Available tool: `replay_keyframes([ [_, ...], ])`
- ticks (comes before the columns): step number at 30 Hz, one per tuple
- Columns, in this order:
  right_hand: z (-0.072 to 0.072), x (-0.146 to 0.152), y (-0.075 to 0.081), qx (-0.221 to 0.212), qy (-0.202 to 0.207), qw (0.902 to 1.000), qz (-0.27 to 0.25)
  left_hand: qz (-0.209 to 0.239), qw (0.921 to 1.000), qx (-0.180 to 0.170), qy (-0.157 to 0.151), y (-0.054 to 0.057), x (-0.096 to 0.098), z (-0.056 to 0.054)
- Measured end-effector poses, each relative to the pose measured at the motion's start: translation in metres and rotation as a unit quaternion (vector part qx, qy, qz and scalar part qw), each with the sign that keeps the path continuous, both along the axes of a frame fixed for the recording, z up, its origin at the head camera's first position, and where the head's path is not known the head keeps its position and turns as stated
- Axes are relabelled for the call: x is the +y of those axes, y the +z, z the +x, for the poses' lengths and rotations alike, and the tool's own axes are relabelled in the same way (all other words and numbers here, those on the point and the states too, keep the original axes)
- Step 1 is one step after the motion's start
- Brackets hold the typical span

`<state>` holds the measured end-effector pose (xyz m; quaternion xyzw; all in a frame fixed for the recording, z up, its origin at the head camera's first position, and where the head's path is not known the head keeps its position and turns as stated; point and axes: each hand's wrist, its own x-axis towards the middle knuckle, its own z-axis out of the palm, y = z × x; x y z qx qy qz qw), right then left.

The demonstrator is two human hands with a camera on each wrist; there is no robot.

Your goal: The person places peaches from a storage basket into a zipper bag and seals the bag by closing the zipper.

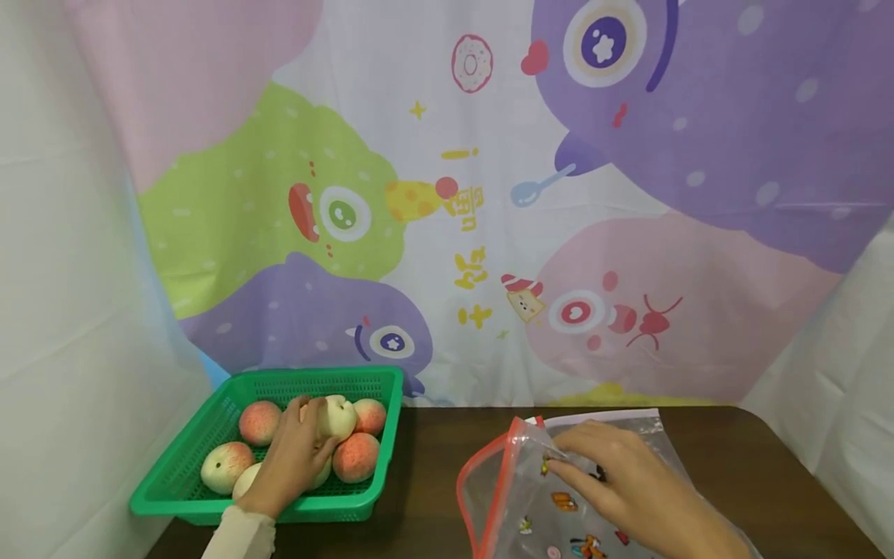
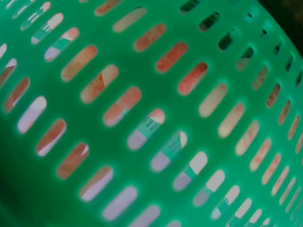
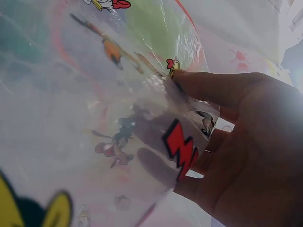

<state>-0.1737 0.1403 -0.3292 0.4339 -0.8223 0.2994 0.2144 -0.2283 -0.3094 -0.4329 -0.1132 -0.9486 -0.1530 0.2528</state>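
In the head view my left hand (image 1: 288, 454) reaches over the near rim of a green plastic basket (image 1: 393, 446). Its fingers and thumb grip a pale yellow peach (image 1: 341, 418) among several others. The slotted basket wall (image 2: 19, 198) fills the left wrist view and hides that hand. On the right, my right hand (image 1: 621, 473) holds a clear plastic bag (image 1: 538, 516) with red edging and cartoon prints. The bag's mouth gapes toward the left. Seen from the right wrist, the thumb presses the film (image 3: 109, 99) from one side, with fingers behind it.
Inside the basket lie red-blushed peaches, one (image 1: 261, 423) at the back left and another (image 1: 357, 458) at the right. Basket and bag both rest on a dark brown table (image 1: 426, 481). A cartoon-printed cloth (image 1: 433, 310) hangs behind, with white cloth (image 1: 63, 310) at the sides.
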Motion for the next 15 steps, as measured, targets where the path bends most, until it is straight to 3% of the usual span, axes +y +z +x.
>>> replay_keyframes([
  [4,0.0,0.0,-0.002,-0.004,0.001,1.0,0.004,0.014,0.9999,-0.007,0.004,-0.001,0.001,0.002],
  [10,-0.001,0.0,-0.001,-0.025,-0.004,0.9995,0.016,-0.006,0.9992,0.033,0.02,0.002,0.003,0.008],
  [15,-0.001,0.001,-0.002,-0.024,-0.006,0.9995,0.021,0.048,0.9987,-0.006,-0.014,-0.001,0.004,0.015],
])
